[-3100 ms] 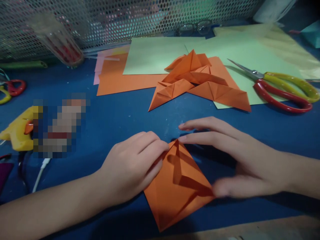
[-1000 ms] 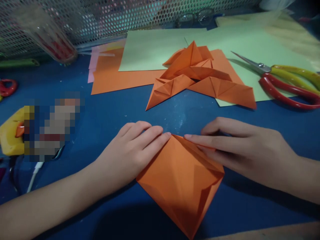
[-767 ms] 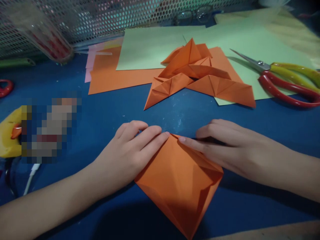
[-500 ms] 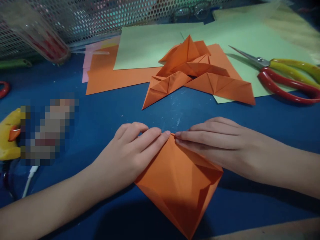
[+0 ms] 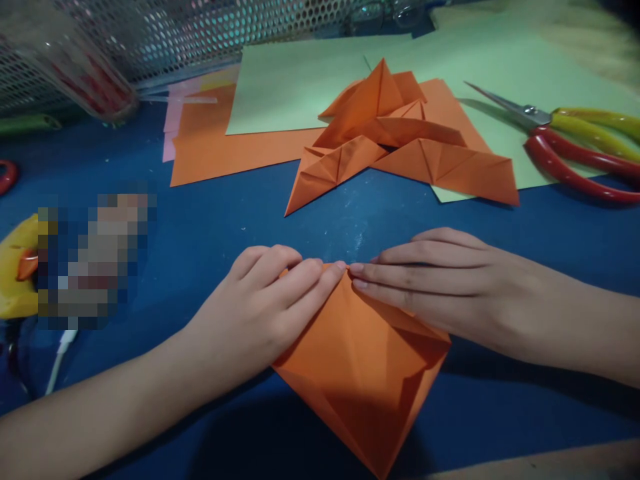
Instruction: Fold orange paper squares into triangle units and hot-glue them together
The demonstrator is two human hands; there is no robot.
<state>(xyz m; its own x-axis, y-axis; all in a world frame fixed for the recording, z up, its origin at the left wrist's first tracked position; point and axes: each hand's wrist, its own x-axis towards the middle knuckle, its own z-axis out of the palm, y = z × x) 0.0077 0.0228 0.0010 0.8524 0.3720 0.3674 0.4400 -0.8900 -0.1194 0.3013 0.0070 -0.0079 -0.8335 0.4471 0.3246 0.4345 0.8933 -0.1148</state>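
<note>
Folded orange paper point(image 5: 355, 340) on blue counter point(image 5: 240, 210), a corner pointing away from the person. Left hand point(image 5: 265, 307) over its upper left edge, right hand point(image 5: 465, 297) along the upper right fold, the two nearly meeting at the far corner; undersides hidden, cannot tell whether either grip pinches. Beyond: folded orange pieces point(image 5: 385, 130), and red-and-yellow-handled scissors point(image 5: 565, 163) on pale green paper point(image 5: 505, 77).

The diamond-shaped folded paper point(image 5: 355, 353) is plain orange, the flat tabletop point(image 5: 225, 213) deep blue, the metal scissors' handles point(image 5: 543, 160) red and yellow.
</note>
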